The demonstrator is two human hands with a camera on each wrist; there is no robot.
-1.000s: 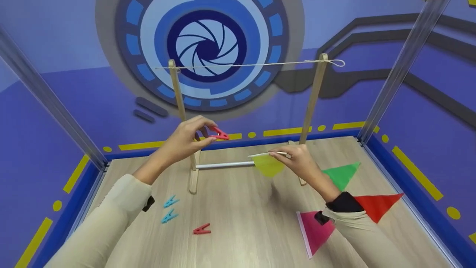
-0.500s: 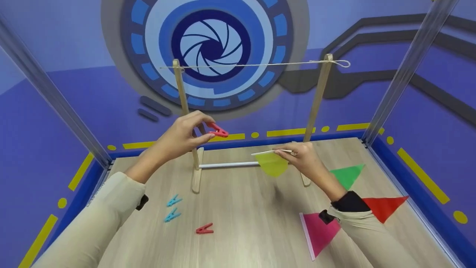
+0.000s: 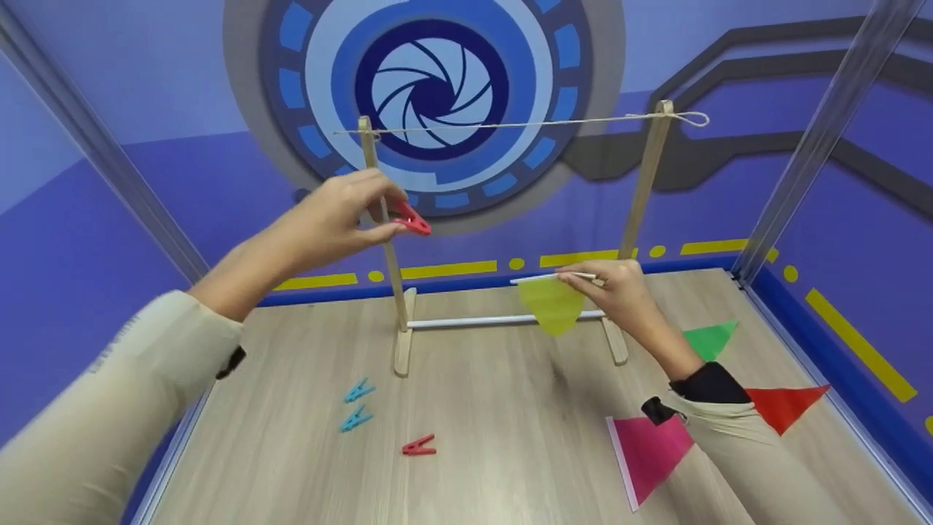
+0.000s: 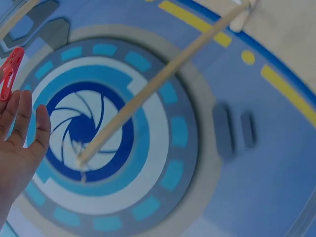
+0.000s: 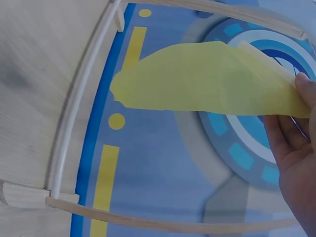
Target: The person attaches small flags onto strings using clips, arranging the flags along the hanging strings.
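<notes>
Between thumb and fingers, my left hand (image 3: 339, 211) pinches a red clothespin (image 3: 414, 219), raised near the stand's left post. In the left wrist view the clothespin (image 4: 11, 71) shows at the left edge, by the fingers. My right hand (image 3: 616, 288) pinches the white top edge of a yellow pennant (image 3: 552, 305), which hangs down in front of the stand's crossbar. Seen from the right wrist, the pennant's cloth (image 5: 197, 79) spreads out from the fingers. Above both hands a string (image 3: 539, 124) runs between the two wooden posts (image 3: 645, 186), with nothing hanging on it.
Two blue clothespins (image 3: 357, 418) and another red clothespin (image 3: 419, 445) lie on the table (image 3: 481, 467). To the right lie a pink pennant (image 3: 650, 456), a red pennant (image 3: 787, 407) and a green pennant (image 3: 713, 340), partly behind the right arm. A white bar (image 3: 474, 321) joins the stand's feet.
My left hand has risen with the red clothespin and now overlaps the left post. My right hand has lifted the yellow pennant slightly. The head view has shifted a little to the left.
</notes>
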